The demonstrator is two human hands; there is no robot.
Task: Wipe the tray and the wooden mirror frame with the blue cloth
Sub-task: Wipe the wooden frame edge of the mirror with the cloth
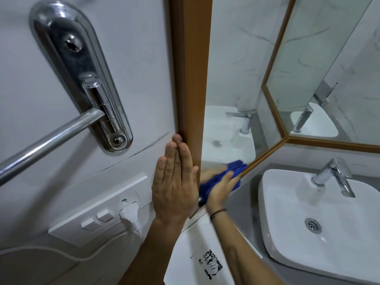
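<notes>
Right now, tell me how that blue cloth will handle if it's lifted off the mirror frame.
The blue cloth is bunched and folded under the right hand, so it is probably floppy and would drape. It looks light and soft, unlikely to slip on the wooden mirror frame.

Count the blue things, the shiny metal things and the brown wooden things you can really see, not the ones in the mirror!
Blue: 1, the blue cloth under the right hand.
Shiny metal: 3, the towel bar, its wall bracket, the tap.
Brown wood: 1, the wooden mirror frame.
Total: 5.
</notes>
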